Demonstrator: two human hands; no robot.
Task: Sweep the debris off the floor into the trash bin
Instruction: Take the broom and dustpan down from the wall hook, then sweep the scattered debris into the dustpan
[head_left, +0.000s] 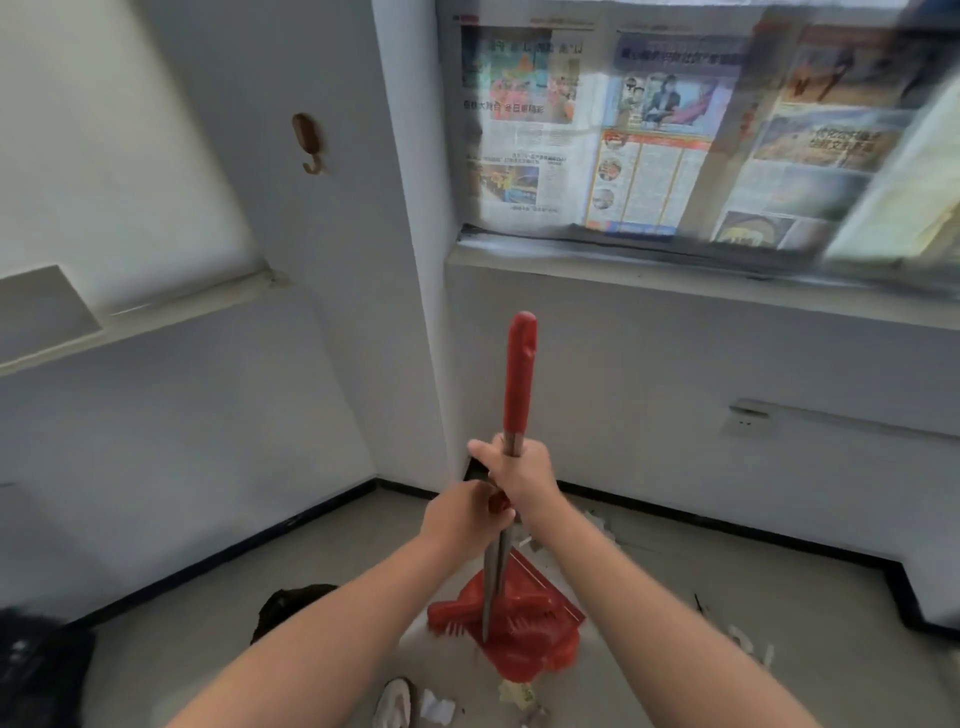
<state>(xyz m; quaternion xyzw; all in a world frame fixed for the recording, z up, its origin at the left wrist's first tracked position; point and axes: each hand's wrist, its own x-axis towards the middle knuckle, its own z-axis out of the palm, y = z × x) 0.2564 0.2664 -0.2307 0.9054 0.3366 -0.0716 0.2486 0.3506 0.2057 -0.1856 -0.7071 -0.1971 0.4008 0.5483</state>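
Red plastic caps the top of a long handle (521, 374), which stands almost upright in front of the corner of the room; below the cap it is a bare metal shaft (493, 571). The shaft runs down to a red dustpan (524, 629) with comb-like teeth, which sits low over the grey floor (675, 597). What lies in the dustpan cannot be told. Debris (436, 706), pale paper scraps, is scattered on the floor near the dustpan and further to the right.

The right hand (519, 475) is clamped round the shaft just under the red cap. The left hand (460, 519), just below and touching it, is curled round the same handle, with a small red piece showing at its fingers. Both forearms reach forward and converge.

Behind the left forearm sits a dark rounded object (291, 605). Newspaper (649, 130) covers the window above.
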